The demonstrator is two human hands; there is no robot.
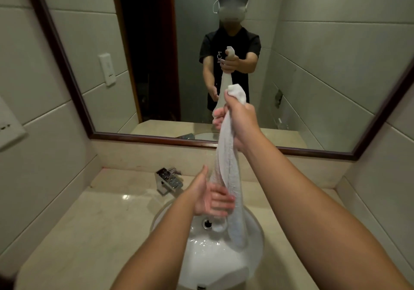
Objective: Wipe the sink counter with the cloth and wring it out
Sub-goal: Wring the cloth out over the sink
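— Hanging from the right hand [240, 121], the white cloth [228, 177] drops in a loose twisted rope over the round white sink basin [253, 245]; that hand is clenched round its upper part, with a tuft poking out above the fist. The left hand [210, 197] sits lower, fingers straight and spread, thumb up, palm against the cloth but not closed on it.

— What could go wrong?

— I'd judge the cloth barely wrung: the twist looks slack. If the left hand closes without a firm hold, the tail may slip and the water stay in. If the hands drift toward the basin's front rim, drips could land on the beige counter [89, 233], which already shows wet gleams near the chrome faucet [168, 180].

— Anything you can't see?

— The cloth's bottom end blends with the basin near the drain [208, 223], so I can't tell whether it touches. The right counter edge is hidden by the forearm, and the mirror [313, 65] only blurs the grip.
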